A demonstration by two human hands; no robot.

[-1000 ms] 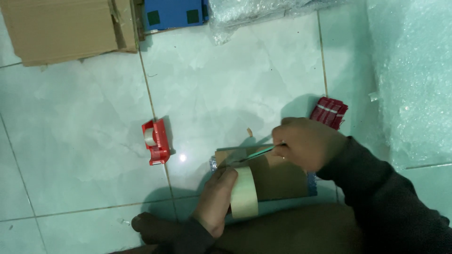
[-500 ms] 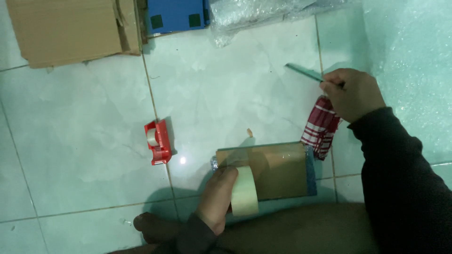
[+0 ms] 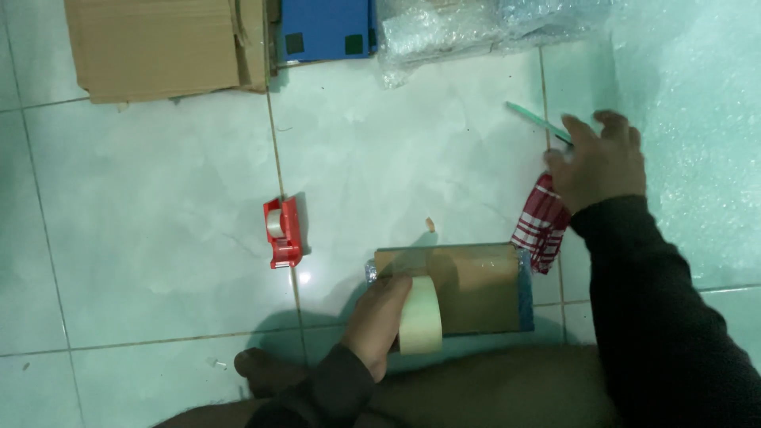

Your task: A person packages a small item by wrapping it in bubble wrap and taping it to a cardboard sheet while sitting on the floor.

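Note:
A flat brown package with a blue edge lies on the tiled floor in front of me. My left hand grips a pale roll of tape against its near left corner. My right hand hovers with fingers spread, up and to the right of the package, over a red checked cloth. A thin green tool lies on the floor with its near end at my right fingertips.
A red tape dispenser stands on the floor to the left. Flattened cardboard, a blue box and crumpled bubble wrap lie along the far edge. A bubble wrap sheet covers the floor at right. My bare foot rests near the left hand.
My right hand carried the green tool from the package up and to the right, then opened its fingers over it on the floor. The left hand stayed on the tape roll.

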